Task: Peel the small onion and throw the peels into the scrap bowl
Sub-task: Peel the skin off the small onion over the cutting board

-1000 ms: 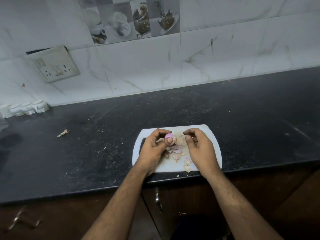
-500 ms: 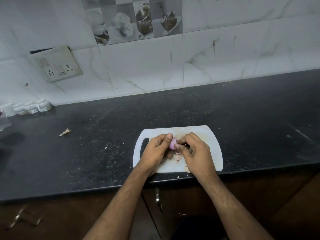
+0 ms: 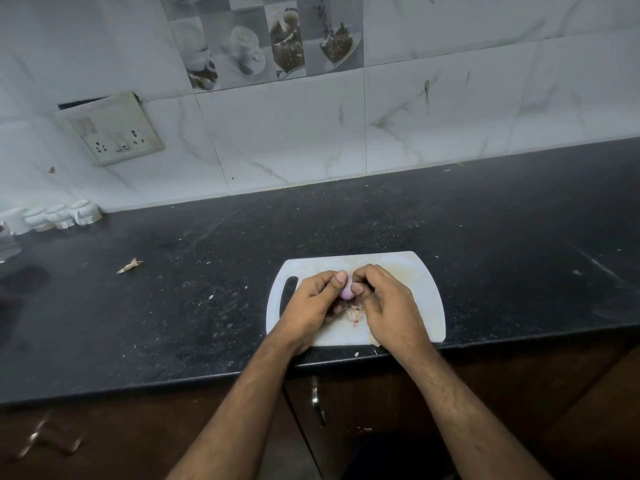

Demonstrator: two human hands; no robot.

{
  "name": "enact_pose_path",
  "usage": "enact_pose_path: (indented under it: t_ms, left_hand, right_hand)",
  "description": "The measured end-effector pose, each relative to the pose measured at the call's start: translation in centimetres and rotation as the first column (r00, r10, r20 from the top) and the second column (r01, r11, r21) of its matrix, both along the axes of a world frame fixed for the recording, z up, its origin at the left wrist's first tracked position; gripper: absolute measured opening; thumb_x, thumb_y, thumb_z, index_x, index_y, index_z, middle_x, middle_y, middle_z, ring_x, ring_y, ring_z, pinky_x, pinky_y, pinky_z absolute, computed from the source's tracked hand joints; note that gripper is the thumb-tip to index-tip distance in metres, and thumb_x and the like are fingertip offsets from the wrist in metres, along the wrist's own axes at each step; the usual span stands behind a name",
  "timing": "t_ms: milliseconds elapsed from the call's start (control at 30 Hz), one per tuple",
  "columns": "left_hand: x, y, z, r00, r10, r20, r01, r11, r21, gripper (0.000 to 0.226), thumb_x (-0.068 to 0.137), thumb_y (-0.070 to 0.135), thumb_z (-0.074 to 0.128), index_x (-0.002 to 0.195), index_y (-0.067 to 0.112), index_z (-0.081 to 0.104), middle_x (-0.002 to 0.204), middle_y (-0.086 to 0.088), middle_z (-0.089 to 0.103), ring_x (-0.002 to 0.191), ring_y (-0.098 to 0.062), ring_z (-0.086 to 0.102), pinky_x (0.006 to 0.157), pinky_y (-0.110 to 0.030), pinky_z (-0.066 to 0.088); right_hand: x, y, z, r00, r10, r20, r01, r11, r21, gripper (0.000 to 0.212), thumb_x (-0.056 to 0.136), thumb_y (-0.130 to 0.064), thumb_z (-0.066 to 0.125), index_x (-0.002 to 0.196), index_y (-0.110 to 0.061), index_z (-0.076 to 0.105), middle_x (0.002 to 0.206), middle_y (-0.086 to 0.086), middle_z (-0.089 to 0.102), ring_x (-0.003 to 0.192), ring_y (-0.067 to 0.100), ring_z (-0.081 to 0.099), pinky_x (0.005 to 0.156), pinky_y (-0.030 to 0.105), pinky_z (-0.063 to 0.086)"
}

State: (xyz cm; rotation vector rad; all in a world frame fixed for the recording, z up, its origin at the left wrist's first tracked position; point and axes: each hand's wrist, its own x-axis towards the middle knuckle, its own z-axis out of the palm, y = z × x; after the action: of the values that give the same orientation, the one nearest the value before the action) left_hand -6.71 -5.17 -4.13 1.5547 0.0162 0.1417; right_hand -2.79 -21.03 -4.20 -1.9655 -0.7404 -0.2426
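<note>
1. While the small onion (image 3: 346,293) is held up just above the white cutting board (image 3: 415,282), it is pinched from both sides. The left hand (image 3: 313,303) is curled round it, with the thumb pressed on its top. The right hand (image 3: 388,306) is curled too, and its thumb tip is set against the onion's right side.

2. To do this step well, the onion should be kept still by the left hand, and the loose skin should be caught by the right thumb and pulled off slowly. A soft pull is best, it seems, so that only the dry skin is taken and the good part is not torn.

3. The onion should be turned a little after each pull, so that every side can be checked for skin.

4. The scrap bowl cannot be seen in this view. It would have to be found before the peels can be thrown in.

5. The peels (image 3: 354,312) are seen in a little heap on the board, right under the hands. These would have to be picked up too. One more bit of peel (image 3: 130,266) is seen far off to the left on the black counter (image 3: 485,237).

6. The onion looks small, round and light purple. Only a small part of it is shown between the thumbs, and that part looks smooth and shiny. How much skin is left cannot be told, since the rest is hidden by the fingers.
</note>
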Motion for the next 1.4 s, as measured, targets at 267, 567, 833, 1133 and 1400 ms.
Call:
enact_pose_path:
  t_ms: [267, 567, 833, 1133, 1400]
  left_hand:
    - [0.4, 0.3, -0.5, 0.996, 0.085, 0.022, -0.081, 0.986, -0.146, 0.039, 0.1, 0.04, 0.057, 0.112, 0.007, 0.072, 0.067, -0.002, 0.053, 0.061, -0.011, 0.043, 0.051, -0.018, 0.038]
    - [0.4, 0.4, -0.8, 0.997, 0.051, 0.058, -0.049, 0.998, -0.03, 0.034, 0.103, 0.029, 0.062, 0.126, 0.006, 0.072, 0.09, -0.009, 0.073, 0.075, -0.014, 0.061, 0.059, -0.021, 0.046]
    - [0.3, 0.2, -0.7, 0.999, 0.016, 0.049, -0.012, 0.998, -0.068, 0.04, 0.098, 0.027, 0.065, 0.124, -0.002, 0.071, 0.082, -0.003, 0.068, 0.067, -0.012, 0.061, 0.057, -0.021, 0.048]
    - [0.8, -0.3, -1.1, 0.988, 0.15, 0.024, -0.151, 0.987, 0.058, 0.024, 0.105, 0.027, 0.062, 0.117, 0.01, 0.073, 0.079, 0.011, 0.072, 0.07, -0.007, 0.064, 0.063, -0.024, 0.05]
    - [1.1, 0.2, -0.9, 0.984, 0.178, 0.005, -0.175, 0.968, -0.178, 0.044, 0.099, 0.036, 0.062, 0.112, -0.006, 0.067, 0.08, -0.005, 0.059, 0.065, -0.012, 0.053, 0.057, -0.025, 0.049]
  right_hand:
    - [0.3, -0.3, 0.2, 0.981, -0.044, -0.19, 0.074, 0.986, 0.151, 0.02, 0.098, -0.035, 0.063, 0.081, -0.026, 0.068, 0.075, -0.01, 0.072, 0.076, 0.005, 0.068, 0.071, 0.024, 0.055]
    - [0.2, 0.4, 0.2, 0.985, -0.101, -0.143, 0.089, 0.992, -0.086, 0.035, 0.101, -0.059, 0.041, 0.089, -0.028, 0.053, 0.072, -0.01, 0.064, 0.066, 0.008, 0.061, 0.062, 0.034, 0.052]
    - [0.7, 0.1, 0.1, 0.994, -0.059, -0.087, 0.043, 0.984, -0.173, 0.032, 0.108, -0.043, 0.036, 0.081, -0.026, 0.041, 0.066, -0.003, 0.058, 0.062, 0.015, 0.056, 0.056, 0.039, 0.045]
    - [0.6, 0.2, -0.1, 0.997, -0.062, -0.036, 0.055, 0.981, -0.186, 0.029, 0.108, -0.037, 0.033, 0.086, -0.02, 0.042, 0.068, -0.004, 0.059, 0.063, 0.016, 0.059, 0.055, 0.04, 0.048]
    - [1.2, 0.3, -0.4, 0.981, -0.083, -0.177, 0.071, 0.995, -0.072, 0.004, 0.106, -0.022, 0.048, 0.107, -0.024, 0.052, 0.093, -0.012, 0.066, 0.082, 0.002, 0.065, 0.07, 0.02, 0.052]
